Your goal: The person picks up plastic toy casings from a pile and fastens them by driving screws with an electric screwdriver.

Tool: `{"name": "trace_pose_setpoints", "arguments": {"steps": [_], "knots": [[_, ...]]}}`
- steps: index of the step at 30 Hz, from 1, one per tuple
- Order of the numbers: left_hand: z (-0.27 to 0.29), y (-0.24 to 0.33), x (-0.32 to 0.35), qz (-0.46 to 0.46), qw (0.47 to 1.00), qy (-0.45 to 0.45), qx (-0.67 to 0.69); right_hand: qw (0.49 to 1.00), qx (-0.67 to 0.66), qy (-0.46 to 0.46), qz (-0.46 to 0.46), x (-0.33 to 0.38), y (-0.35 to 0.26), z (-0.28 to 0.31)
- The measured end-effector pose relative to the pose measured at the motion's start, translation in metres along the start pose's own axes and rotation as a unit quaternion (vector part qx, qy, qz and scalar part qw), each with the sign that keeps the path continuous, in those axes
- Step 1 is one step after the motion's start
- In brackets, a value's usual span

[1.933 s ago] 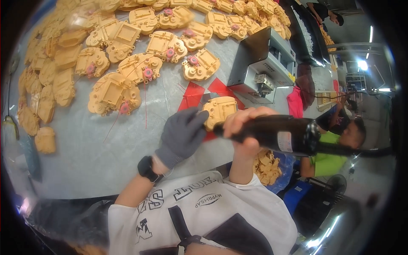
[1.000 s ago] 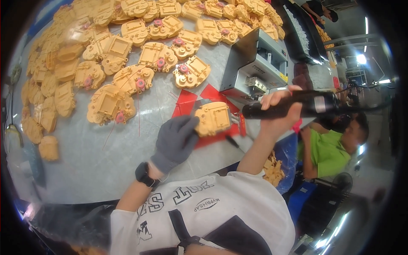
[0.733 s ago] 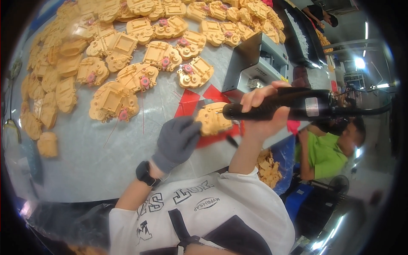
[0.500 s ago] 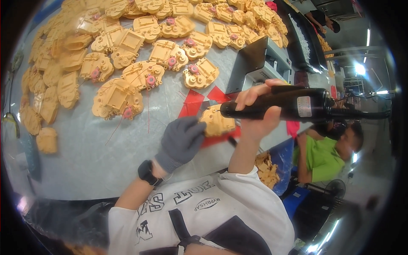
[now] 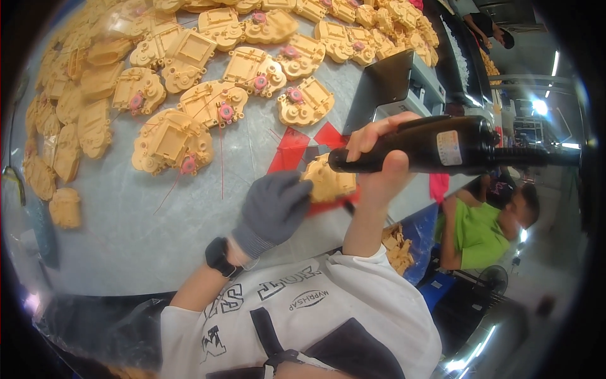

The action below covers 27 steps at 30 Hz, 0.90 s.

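Note:
My left hand [image 5: 273, 208], in a grey glove, has its fingers closed on the left side of a small yellow plastic housing [image 5: 329, 183]. The housing rests over red tape on the table. A black electric screwdriver [image 5: 416, 146] lies across my bare right hand [image 5: 380, 155], with fingers and thumb wrapped round its body. Its nose meets or overlaps the housing's upper edge; the bit is hidden. Beyond my hands, a yellow housing with a pink round part [image 5: 306, 102] lies on the table, and a larger one [image 5: 172, 142] sits to the left with thin red wires.
Many yellow housings [image 5: 187, 61] cover the far and left table. A black and grey box-shaped device [image 5: 385, 85] stands just beyond the screwdriver. Its cord [image 5: 536, 156] runs off right. A person in a green shirt [image 5: 483, 237] sits at the right, near a blue-lined bin of yellow parts [image 5: 398, 246].
The screwdriver's nose has come down closer against the housing, and its bit no longer shows. The view has shifted slightly. Both hands keep their holds.

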State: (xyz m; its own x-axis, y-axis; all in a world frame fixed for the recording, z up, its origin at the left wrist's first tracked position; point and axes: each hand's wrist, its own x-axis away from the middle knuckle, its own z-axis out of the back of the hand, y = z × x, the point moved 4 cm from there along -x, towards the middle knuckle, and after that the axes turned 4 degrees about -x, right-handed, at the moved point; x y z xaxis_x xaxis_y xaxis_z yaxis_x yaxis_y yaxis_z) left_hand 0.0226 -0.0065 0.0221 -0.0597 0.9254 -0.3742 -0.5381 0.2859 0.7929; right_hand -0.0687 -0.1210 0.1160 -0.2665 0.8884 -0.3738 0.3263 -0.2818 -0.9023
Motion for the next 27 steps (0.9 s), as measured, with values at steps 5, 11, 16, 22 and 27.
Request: {"name": "trace_pose_setpoints", "arguments": {"steps": [5,11,16,22,27], "knots": [[0.001,0.001,0.0,-0.004,1.0,0.008,-0.008,1.0,0.017,0.01,-0.012,0.001,0.002,-0.002],[-0.003,0.0,-0.004,0.002,1.0,0.0,0.001,0.999,-0.033,0.01,-0.012,-0.006,0.01,0.015],[0.011,0.004,-0.015,0.039,0.999,-0.024,-0.005,0.977,-0.207,0.031,0.038,0.008,0.0,0.032],[-0.017,0.021,-0.035,0.096,0.984,-0.072,-0.132,0.961,-0.123,0.231,0.092,0.042,-0.051,0.095],[-0.013,0.013,-0.016,0.166,0.971,0.095,0.146,0.959,-0.123,0.224,0.126,0.049,-0.065,0.087]]}}
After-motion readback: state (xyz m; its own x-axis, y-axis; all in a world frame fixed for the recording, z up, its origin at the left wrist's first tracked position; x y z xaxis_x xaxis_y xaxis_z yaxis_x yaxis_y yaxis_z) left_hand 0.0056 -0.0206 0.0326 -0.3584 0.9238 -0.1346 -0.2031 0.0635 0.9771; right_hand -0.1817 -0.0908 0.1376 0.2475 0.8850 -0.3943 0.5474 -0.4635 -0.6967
